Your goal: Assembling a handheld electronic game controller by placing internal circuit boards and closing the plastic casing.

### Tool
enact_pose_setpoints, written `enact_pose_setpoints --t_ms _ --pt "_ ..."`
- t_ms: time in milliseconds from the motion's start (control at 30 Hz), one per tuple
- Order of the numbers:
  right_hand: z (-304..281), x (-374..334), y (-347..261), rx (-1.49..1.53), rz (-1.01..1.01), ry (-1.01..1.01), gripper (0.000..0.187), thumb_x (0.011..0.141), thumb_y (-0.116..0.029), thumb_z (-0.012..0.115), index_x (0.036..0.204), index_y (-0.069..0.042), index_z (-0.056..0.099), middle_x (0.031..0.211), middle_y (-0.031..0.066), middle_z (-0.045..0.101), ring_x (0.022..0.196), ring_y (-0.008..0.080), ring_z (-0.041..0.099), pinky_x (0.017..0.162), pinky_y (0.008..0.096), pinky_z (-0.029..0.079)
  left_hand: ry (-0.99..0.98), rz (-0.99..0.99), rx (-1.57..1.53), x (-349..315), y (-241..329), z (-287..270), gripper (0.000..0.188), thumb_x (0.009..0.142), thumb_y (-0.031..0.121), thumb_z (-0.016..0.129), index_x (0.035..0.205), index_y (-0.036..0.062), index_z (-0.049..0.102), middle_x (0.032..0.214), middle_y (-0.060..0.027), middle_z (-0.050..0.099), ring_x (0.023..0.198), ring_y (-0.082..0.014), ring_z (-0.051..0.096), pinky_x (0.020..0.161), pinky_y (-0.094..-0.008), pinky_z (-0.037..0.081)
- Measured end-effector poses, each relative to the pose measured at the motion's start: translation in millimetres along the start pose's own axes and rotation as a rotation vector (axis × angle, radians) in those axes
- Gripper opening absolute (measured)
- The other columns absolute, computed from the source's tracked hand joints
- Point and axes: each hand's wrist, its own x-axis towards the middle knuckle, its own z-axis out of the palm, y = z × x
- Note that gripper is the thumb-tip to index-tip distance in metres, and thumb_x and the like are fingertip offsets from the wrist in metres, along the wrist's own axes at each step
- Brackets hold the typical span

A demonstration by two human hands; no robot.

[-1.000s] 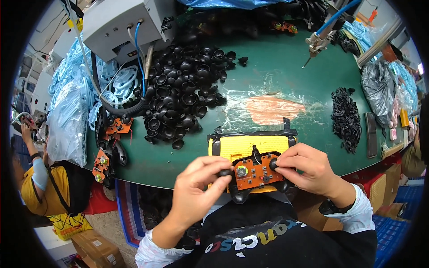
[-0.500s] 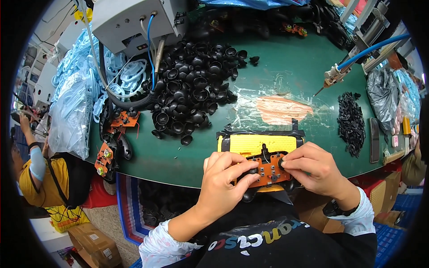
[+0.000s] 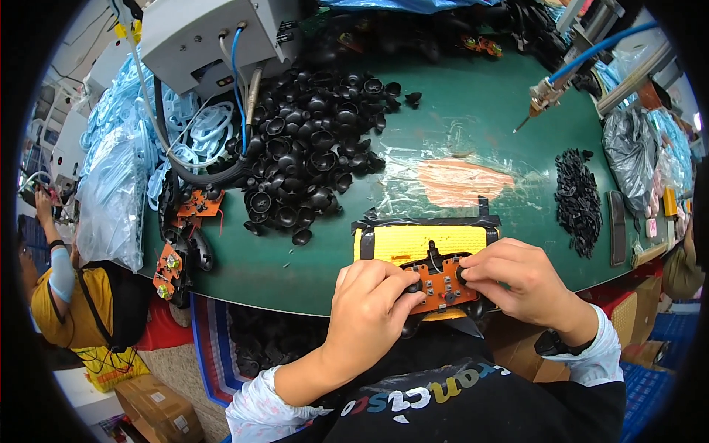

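Observation:
A black game controller shell with an orange circuit board (image 3: 447,293) lies near the table's front edge, over a yellow pad (image 3: 391,242). My left hand (image 3: 369,310) is closed at the board's left side, thumb and forefinger on a round black thumbstick cap (image 3: 416,286). On the other side my right hand (image 3: 521,279) pinches a second black cap (image 3: 461,275), largely covered by the fingertips. Between the hands the small buttons and a thin white wire show on the board. The shell's grips are partly hidden.
A large heap of black domed caps (image 3: 323,160) lies left of centre, beside a grey machine (image 3: 210,52). Small black parts (image 3: 577,199) are piled at right near a phone (image 3: 616,227). A screwdriver tool (image 3: 543,100) hangs at upper right. More orange boards (image 3: 168,270) lie at left.
The view has shifted slightly. My left fingers have drawn closer together around the left cap. My right hand stays pinched at the right cap.

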Motion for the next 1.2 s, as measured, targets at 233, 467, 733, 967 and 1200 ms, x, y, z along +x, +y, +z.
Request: enact_pose_setpoints --t_ms 233,467,733,967,1200 --pt "0.4 8.6 3.3 0.044 0.063 -0.077 0.01 0.076 -0.009 0.073 0.085 -0.007 0.067 0.082 0.0079 0.067 0.078 0.0297 0.066 0.068 0.0382 0.054 -0.036 0.003 -0.066 3.8 -10.6 0.3 0.026 0.067 0.01 0.085 0.088 0.0049 0.072 0.075 -0.0083 0.061 0.07 -0.0255 0.058 0.062 -0.034 0.047" --pt "-65.4 -6.1 19.5 -0.312 0.208 -0.085 0.022 0.083 -0.02 0.07 0.102 -0.008 0.068 0.104 0.0109 0.068 0.096 0.0324 0.065 0.081 0.0414 0.054 0.007 0.058 -0.027 0.4 -0.5 -13.3 0.048 0.064 0.01 0.085 0.108 -0.0003 0.068 0.102 -0.0155 0.064 0.093 -0.0315 0.061 0.083 -0.0376 0.048" --pt "-177.3 59.2 239.4 -0.74 0.736 0.015 0.032 0.083 -0.022 0.067 0.111 -0.008 0.066 0.119 0.0181 0.063 0.112 0.0365 0.06 0.089 0.0491 0.052 0.142 0.016 -0.001 8.1 -4.8 -15.9 0.02 0.086 0.001 0.068 0.105 -0.0029 0.067 0.105 -0.0163 0.063 0.094 -0.0304 0.062 0.083 -0.0368 0.05" --pt "-185.5 93.7 377.9 -0.912 0.703 0.2 0.043 0.085 -0.019 0.06 0.126 -0.01 0.054 0.143 0.0158 0.044 0.131 0.0379 0.044 0.098 0.0495 0.047 0.167 -0.077 0.049 11.7 -4.3 -12.2 0.014 0.088 0.0 0.066 0.101 -0.0045 0.068 0.103 -0.0167 0.064 0.093 -0.0304 0.063 0.083 -0.0366 0.05" --pt "-191.6 82.1 325.6 -0.624 0.175 0.712 0.021 0.083 -0.009 0.057 0.104 -0.004 0.057 0.09 0.0177 0.064 0.089 0.0327 0.066 0.078 0.043 0.051 0.187 -0.01 0.084 25.6 -1.1 -17.0 0.014 0.087 -0.002 0.066 0.101 -0.004 0.068 0.104 -0.0162 0.064 0.094 -0.0303 0.063 0.083 -0.0365 0.05"
